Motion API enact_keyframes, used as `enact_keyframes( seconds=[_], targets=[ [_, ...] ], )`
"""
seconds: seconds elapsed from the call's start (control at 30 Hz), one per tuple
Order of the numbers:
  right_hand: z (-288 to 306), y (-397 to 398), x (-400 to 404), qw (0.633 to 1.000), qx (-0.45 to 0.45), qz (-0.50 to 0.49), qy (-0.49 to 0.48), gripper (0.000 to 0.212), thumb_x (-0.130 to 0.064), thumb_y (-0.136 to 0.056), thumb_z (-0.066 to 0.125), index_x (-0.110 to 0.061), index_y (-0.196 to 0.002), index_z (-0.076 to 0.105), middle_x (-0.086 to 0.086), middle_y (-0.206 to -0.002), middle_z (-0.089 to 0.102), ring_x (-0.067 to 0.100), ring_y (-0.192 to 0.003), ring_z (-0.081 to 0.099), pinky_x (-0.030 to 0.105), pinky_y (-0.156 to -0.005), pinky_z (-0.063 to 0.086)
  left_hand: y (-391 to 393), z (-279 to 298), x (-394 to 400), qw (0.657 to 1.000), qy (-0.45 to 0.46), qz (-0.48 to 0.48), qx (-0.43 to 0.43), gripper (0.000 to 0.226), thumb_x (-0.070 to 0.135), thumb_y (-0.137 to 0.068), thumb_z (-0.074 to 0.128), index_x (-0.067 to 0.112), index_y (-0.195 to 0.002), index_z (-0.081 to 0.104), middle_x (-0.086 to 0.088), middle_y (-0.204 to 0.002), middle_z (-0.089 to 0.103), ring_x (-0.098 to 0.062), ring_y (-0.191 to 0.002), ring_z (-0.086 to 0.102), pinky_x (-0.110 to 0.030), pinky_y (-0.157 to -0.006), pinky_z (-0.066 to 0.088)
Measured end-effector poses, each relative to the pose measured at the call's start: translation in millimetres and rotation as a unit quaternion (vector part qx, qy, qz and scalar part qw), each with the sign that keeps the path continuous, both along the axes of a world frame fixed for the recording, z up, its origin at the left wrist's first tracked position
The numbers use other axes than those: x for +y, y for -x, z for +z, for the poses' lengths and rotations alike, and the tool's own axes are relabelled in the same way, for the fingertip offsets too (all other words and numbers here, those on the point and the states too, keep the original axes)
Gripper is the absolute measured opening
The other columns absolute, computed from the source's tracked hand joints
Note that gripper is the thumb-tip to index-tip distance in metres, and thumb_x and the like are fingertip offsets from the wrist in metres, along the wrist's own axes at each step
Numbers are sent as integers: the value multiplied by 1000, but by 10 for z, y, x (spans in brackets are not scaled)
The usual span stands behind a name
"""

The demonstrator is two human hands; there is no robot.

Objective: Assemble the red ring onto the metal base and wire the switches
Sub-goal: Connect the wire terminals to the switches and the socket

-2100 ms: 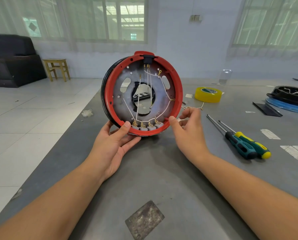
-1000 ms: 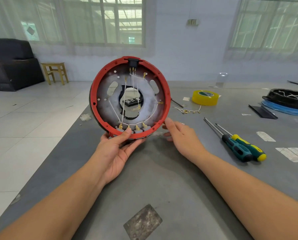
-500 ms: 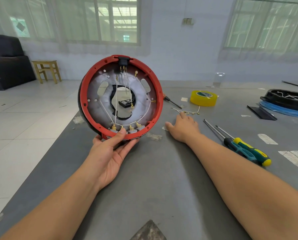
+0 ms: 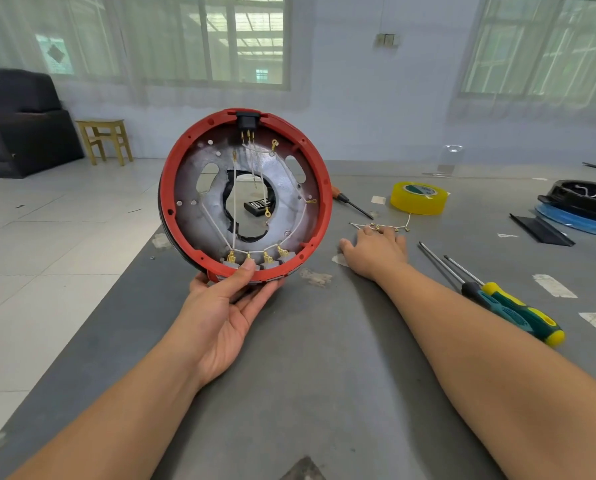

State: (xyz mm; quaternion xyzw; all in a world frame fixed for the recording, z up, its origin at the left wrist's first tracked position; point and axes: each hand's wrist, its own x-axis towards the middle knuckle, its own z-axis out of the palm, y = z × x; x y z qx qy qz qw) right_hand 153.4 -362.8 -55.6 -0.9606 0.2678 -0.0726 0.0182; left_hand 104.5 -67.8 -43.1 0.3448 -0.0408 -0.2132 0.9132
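1. Fingers (image 4: 255,301) of the left hand (image 4: 220,317) are curled under the red ring (image 4: 171,174), held upright at frame centre, thumb pressed on its rim.
2. The dull metal base (image 4: 289,199) is seated inside, strung with white wires (image 4: 234,202).
3. The right hand (image 4: 376,252) is laid flat, fingers straight, on a loose wire harness (image 4: 402,226) on the grey table (image 4: 324,375).

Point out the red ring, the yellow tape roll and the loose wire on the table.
red ring (image 4: 166,188): head view, left side of its rim.
yellow tape roll (image 4: 417,204): head view, front of its outer wall.
loose wire (image 4: 408,220): head view, right end, below the tape.
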Motion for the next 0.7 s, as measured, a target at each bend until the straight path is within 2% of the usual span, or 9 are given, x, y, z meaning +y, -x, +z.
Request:
enact_keyframes(
  seconds=[0.17, 0.33, 0.43, 0.5, 0.63, 0.7],
  targets=[
    [-24, 245, 99, 997, -1, 75, 3, 58, -55, -102, 26, -16, -134, 56, 3, -147, 51, 28, -142, 36, 49, -109, 30, 28, 19, 4, 1000, -2, 6, -4, 80, 4, -81, 75, 4, -152, 39, -27, -129, 70, -44, -116, 71, -41, -84, 65],
    [-39, 664, 326, 986, -59, 156, 17, 39, -44, -105, 36, -17, -112, 64, 3, -137, 61, 31, -128, 53, 42, -98, 43, 62, 35, 0, 1000, -15, 21, -6, 72, 2, -88, 73, 4, -152, 40, -25, -125, 72, -42, -110, 74, -41, -81, 65],
    [-21, 944, 499, 974, -85, 210, 26, 32, -37, -104, 41, -16, -102, 65, 2, -120, 67, 30, -118, 58, 43, -90, 51, 69, 31, 6, 999, -24, 26, -4, 65, 0, -93, 69, 5, -151, 39, -26, -126, 72, -42, -111, 74, -41, -79, 66],
    [-24, 1114, 590, 967, -84, 241, 17, 32, -35, -104, 41, -15, -104, 65, 1, -119, 67, 28, -118, 58, 43, -92, 50, 76, 34, 12, 999, -27, 24, -6, 66, 0, -92, 70, 5, -151, 39, -26, -128, 71, -43, -112, 73, -42, -79, 66],
    [-35, 1420, 697, 954, -97, 284, -3, 34, -31, -104, 45, -16, -123, 69, -1, -137, 66, 24, -130, 56, 43, -103, 48, 89, 19, 19, 999, -39, 14, -22, 63, 0, -94, 68, 3, -151, 41, -25, -131, 69, -42, -112, 73, -40, -78, 66],
    [-23, 1502, 721, 950, -107, 293, -16, 31, -27, -102, 48, -19, -122, 70, -3, -133, 68, 25, -127, 59, 43, -101, 49, 85, 6, 18, 999, -45, 12, -27, 62, -1, -95, 67, 3, -151, 40, -26, -133, 68, -43, -113, 73, -42, -80, 65]
  ],
)
